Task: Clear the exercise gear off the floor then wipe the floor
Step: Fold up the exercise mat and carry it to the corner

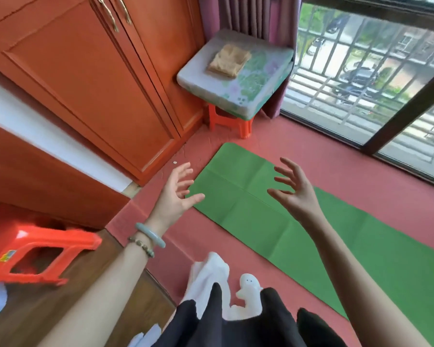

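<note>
Hands, left hand (pixel 176 194) and right hand (pixel 295 189), hover with fingers spread, holding nothing, above the flat green creased exercise mat (pixel 311 236) lying unrolled on the pink floor (pixel 336 166).

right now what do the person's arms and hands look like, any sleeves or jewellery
No sleeves or gloves show: the left hand and right hand come in on bare forearms. The left wrist wears a smooth pale green bangle and, just behind it, a bracelet of small brownish beads. The right wrist wears nothing, and no rings are visible.
</note>
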The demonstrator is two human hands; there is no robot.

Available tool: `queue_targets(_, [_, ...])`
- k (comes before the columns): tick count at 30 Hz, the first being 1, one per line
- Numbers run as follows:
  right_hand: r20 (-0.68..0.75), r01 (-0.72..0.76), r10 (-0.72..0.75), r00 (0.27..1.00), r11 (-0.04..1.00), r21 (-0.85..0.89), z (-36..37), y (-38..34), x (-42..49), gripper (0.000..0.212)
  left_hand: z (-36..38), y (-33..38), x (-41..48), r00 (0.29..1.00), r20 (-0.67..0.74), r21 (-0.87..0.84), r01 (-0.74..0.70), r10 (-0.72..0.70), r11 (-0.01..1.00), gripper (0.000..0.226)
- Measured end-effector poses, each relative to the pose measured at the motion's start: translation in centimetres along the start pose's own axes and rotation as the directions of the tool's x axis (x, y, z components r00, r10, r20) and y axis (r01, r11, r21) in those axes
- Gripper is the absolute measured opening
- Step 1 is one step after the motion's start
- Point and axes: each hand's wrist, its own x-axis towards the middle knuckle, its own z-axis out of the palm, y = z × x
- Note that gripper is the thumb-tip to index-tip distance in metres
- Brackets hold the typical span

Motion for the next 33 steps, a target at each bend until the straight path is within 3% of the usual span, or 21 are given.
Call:
queue_targets(8, [-0.18, -0.123, 0.111, 0.977, 0.991, -0.058, 3.8, 5.6, 3.5, 0.071, -1.0, -9.2, 9.1, 0.989, 0.12, 0.051, 0.075, -0.08, 0.996, 0.071])
queue_targets(13, [-0.178, -0.133, 0.114, 0.977, 0.987, -0.095, 7.2, 13.4, 7.7, 0.069, 2.5, -19.0, 15.2, 0.983, 0.156, 0.104, 0.081, -0.097, 0.991, 0.072])
queue_targets(22, [-0.074, -0.113, 0.1, 0.992, 0.975, -0.189, 14.2, 37.0, 16.3, 0.068, 10.7, -43.8, 23.3, 0.964, 0.1, 0.08, 0.238, -0.245, 0.968, 0.071])
queue_targets(26, [0.025, -0.102, 0.119, 0.993, 0.926, -0.364, 16.2, 48.3, 20.4, 0.073, 14.1, -55.5, 26.8, 0.9, 0.013, -0.032, 0.435, -0.435, 0.9, 0.069])
queue_targets(33, [0.22, -0.002, 0.195, 0.956, 0.753, -0.658, 20.4, 65.2, 24.0, 0.083, 19.4, -71.7, 32.3, 0.787, -0.138, -0.079, 0.597, -0.602, 0.798, 0.083])
